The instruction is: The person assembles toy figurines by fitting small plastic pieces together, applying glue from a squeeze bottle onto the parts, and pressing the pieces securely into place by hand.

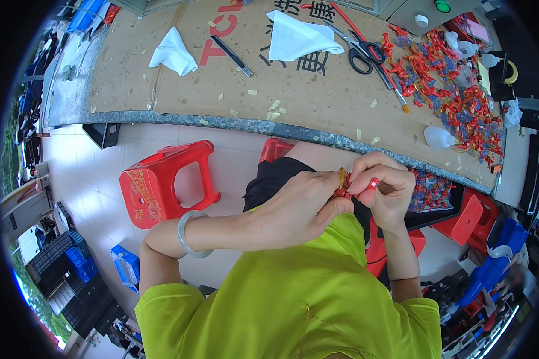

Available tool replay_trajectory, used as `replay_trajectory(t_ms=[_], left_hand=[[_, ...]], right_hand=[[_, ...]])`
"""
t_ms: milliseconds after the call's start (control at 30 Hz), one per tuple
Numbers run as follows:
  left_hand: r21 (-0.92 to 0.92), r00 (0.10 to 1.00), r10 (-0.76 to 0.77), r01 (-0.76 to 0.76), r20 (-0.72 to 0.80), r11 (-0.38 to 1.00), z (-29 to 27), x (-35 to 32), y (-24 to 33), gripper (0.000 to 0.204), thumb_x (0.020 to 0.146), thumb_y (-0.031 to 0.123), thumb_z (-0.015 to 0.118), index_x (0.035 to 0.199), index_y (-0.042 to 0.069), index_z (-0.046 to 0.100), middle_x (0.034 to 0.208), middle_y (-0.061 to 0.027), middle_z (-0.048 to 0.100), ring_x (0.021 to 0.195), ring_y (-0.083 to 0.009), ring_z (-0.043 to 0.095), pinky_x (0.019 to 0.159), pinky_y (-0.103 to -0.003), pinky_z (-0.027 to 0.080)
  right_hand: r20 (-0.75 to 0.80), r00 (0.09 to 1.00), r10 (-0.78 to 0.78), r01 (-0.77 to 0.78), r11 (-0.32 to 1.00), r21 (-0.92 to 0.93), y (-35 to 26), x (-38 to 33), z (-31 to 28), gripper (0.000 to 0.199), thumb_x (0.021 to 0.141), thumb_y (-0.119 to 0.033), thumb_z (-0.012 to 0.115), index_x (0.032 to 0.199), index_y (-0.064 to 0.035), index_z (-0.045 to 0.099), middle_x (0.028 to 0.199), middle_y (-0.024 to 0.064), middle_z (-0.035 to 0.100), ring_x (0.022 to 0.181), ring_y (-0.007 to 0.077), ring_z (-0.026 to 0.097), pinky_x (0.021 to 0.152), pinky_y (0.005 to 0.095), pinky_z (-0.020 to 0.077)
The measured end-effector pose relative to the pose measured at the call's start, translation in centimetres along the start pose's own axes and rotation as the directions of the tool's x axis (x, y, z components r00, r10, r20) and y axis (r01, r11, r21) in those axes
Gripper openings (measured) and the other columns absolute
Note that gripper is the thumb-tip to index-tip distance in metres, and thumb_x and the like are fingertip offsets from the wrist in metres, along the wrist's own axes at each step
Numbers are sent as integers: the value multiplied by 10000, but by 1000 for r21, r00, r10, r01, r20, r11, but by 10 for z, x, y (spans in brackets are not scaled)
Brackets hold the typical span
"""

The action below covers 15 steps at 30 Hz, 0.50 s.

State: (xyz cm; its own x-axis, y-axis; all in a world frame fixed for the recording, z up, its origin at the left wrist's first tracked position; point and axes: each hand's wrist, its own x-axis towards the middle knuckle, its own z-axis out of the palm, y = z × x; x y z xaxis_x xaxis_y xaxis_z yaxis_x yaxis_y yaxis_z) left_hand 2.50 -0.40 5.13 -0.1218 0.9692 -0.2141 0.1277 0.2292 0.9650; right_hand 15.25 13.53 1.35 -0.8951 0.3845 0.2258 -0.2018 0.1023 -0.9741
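Observation:
In front of my body, above my lap, both hands are brought together at a small red and amber piece [342, 184]. My left hand [302, 206], with a pale bangle [191, 234] on its wrist, pinches the piece between thumb and fingers. Beside it, my right hand [389, 186] has its fingertips closed at the piece's other side. A small red-and-white spot shows at the right fingertips; I cannot tell what it is. The fingers hide most of the piece, so its exact shape is unclear.
Cardboard covers the table [179, 99]. On it lie white cloths [302, 39], a utility knife [232, 56], scissors [365, 51], a red-handled brush [395, 90], a heap of small red, amber and purple pieces [470, 116] and a squeeze bottle [439, 137]. Red stool [161, 185] stands left; more pieces fill a black tray [455, 206].

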Motion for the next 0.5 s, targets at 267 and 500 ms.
replay_trajectory(t_ms=[267,500], left_hand=[[105,994,90,-82,-66,991,1,0,-8,221,825,60,637,837,-87,472,764,-237,527,702,-429,539,586,-444,409],[76,989,140,-136,-55,988,7,1,-10,158,840,14,611,890,-3,462,807,-154,521,674,-317,542,598,-374,418]], right_hand=[[-56,958,280,-241,898,368,2,-7,6,262,834,-198,706,829,58,656,896,128,594,684,118,566,614,210,449],[-72,924,375,-239,716,656,1,0,-3,231,818,-135,707,901,69,640,914,147,576,576,103,519,555,212,430]])
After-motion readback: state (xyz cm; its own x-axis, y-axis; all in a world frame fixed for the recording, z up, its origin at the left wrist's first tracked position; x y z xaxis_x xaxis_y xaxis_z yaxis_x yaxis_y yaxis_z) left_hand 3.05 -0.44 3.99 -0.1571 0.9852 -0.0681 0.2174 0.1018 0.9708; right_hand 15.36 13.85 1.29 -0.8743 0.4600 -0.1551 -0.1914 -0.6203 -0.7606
